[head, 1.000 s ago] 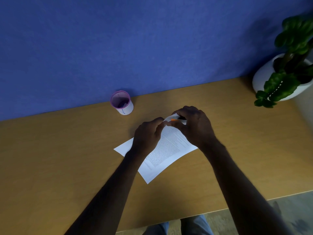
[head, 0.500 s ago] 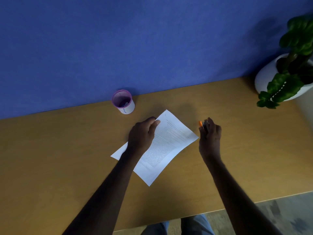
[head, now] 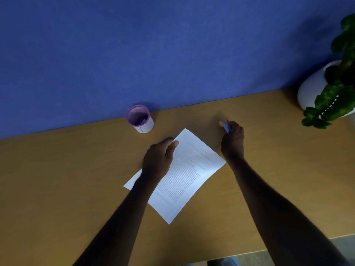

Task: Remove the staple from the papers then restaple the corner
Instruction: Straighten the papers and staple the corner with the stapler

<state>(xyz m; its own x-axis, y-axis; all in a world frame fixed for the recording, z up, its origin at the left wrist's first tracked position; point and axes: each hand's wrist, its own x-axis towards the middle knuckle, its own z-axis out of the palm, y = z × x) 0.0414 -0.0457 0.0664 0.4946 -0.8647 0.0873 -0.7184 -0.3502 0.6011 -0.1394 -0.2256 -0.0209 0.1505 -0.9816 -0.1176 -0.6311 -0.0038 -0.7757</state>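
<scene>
The printed white papers (head: 189,169) lie at an angle in the middle of the wooden desk (head: 57,179), one corner pointing to the far wall. My left hand (head: 160,157) rests flat on their left part, its thumb pressing near the far corner. To the right of the papers, my right hand (head: 232,141) is closed on a small blue and orange tool (head: 224,126) whose orange tip sticks out toward the wall. It looks like a stapler or staple remover; I cannot tell which. No staple is visible.
A white cup with a purple rim (head: 139,119) stands at the back of the desk, left of the papers, with something dark inside. A white pot with a green plant (head: 330,91) sits at the far right. A blue wall panel (head: 153,50) closes off the desk's back edge.
My right hand has left the far corner of the papers and moved right with the small tool. The lifted corner now lies flat. My left hand stays on the papers.
</scene>
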